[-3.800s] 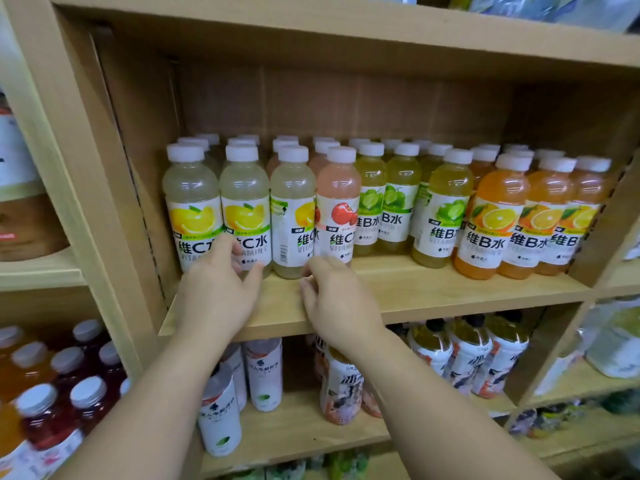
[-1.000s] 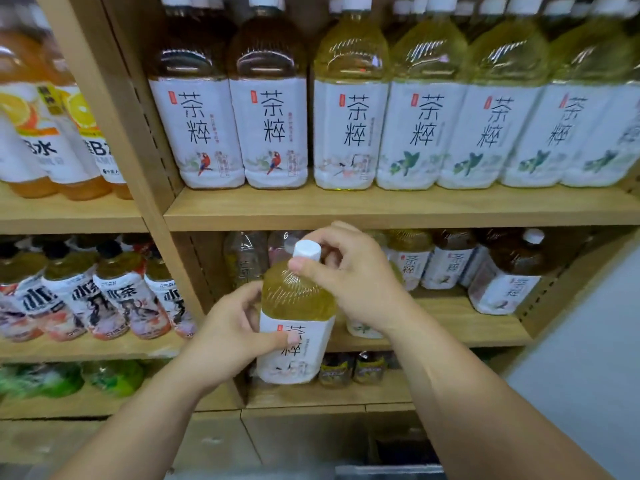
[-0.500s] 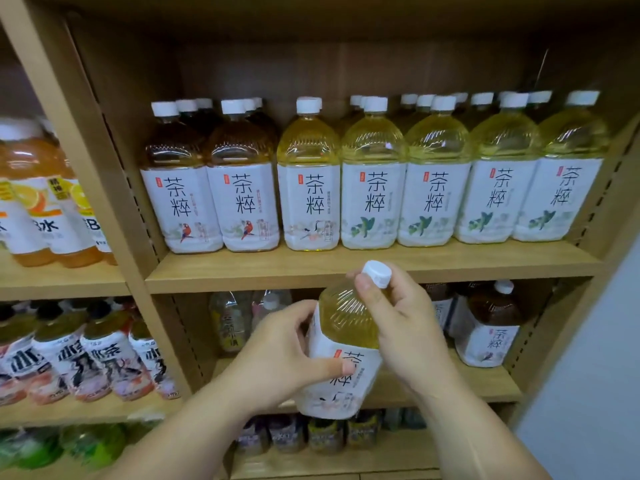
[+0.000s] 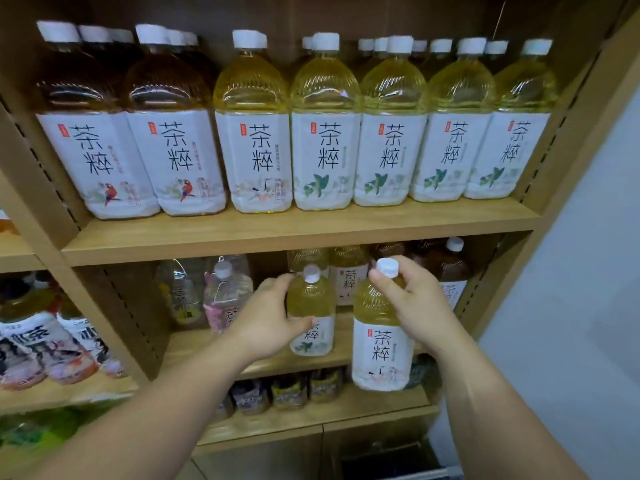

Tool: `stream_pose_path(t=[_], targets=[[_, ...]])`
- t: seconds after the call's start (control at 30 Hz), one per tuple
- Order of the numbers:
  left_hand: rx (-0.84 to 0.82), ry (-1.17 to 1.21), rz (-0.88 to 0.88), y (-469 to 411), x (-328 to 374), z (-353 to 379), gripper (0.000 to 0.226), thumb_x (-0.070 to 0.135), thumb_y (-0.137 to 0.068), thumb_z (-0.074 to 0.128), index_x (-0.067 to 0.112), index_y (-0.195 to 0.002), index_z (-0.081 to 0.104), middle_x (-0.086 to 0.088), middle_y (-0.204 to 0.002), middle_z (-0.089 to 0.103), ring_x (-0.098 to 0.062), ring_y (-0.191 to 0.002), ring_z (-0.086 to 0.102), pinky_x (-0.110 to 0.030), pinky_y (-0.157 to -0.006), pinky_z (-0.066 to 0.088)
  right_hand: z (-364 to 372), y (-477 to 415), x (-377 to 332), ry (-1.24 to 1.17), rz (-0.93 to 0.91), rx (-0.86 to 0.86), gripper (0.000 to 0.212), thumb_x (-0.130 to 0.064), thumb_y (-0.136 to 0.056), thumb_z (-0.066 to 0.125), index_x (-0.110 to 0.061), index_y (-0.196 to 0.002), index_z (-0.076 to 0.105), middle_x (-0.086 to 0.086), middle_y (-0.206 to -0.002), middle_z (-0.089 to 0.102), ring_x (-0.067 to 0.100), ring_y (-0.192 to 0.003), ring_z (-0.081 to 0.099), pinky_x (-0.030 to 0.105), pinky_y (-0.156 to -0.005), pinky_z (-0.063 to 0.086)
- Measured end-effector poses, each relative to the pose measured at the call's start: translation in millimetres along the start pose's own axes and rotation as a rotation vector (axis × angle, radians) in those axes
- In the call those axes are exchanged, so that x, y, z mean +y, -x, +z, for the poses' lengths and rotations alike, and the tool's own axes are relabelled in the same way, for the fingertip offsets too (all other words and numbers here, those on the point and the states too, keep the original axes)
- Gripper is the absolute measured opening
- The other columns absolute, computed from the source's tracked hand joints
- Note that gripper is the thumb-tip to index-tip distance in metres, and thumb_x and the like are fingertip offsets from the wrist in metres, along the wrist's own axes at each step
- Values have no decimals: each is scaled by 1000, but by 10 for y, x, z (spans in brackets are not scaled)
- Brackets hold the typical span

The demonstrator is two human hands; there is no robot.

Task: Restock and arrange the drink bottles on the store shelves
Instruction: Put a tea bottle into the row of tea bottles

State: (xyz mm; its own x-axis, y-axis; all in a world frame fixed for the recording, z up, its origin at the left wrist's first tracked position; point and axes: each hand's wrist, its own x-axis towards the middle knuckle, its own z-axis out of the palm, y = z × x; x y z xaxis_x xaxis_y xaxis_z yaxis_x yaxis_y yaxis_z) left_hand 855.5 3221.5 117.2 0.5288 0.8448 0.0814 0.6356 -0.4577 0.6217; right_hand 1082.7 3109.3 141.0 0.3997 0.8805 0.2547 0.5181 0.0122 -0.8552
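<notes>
Yellow bottle (image 4: 381,344), neck gripped by right hand (image 4: 420,306), before lower shelf (image 4: 207,348); left hand (image 4: 266,320) grips second bottle (image 4: 311,299) standing there.

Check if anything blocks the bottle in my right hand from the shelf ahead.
Nothing visible does. The held bottle, in the right hand, hangs before the shelf edge, beside the shelved bottle the left hand grips.
</notes>
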Motion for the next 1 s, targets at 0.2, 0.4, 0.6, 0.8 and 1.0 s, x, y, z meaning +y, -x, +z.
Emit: stream_pose_path(t=[0.2,0.4,0.6,0.8,1.0], targets=[[-52,93,-146,-382,26,153,61,47,-93,72,19,-144,56,-4,-133,67,-27,-124,62,-42,-103,51,225,-170,426,56,83,28,12,-43,-100,62,-34,-107,65,-16,-96,69,-2,-86,63,22,-69,42],[-131,32,-173,-558,-31,170,72,55,-94,65,22,-155,45,-5,-148,59,-25,-135,55,-42,-112,46,264,-398,630,164,133,27,28,-48,-99,61,-21,-92,58,-6,-75,56,12,-67,52,34,-61,39],[-63,104,-163,-496,-93,209,53,52,-97,63,23,-142,59,-2,-128,70,-24,-119,64,-38,-101,52,316,-392,617,136,159,-89,23,-48,-100,60,-26,-106,61,-9,-99,67,9,-94,63,35,-79,52],[43,242,-151,-411,-197,235,41,46,-96,67,29,-133,64,2,-120,72,-21,-108,67,-43,-93,56,440,-19,586,138,76,-59,23,-41,-100,60,-32,-122,60,-10,-113,62,11,-109,56,25,-87,44],[231,346,-143,-172,-360,261,16,34,-95,71,42,-106,64,8,-104,67,-3,-88,61,-23,-72,47,347,317,752,-61,132,245,27,-35,-101,59,-27,-127,61,-5,-118,64,16,-114,60,47,-95,54]])
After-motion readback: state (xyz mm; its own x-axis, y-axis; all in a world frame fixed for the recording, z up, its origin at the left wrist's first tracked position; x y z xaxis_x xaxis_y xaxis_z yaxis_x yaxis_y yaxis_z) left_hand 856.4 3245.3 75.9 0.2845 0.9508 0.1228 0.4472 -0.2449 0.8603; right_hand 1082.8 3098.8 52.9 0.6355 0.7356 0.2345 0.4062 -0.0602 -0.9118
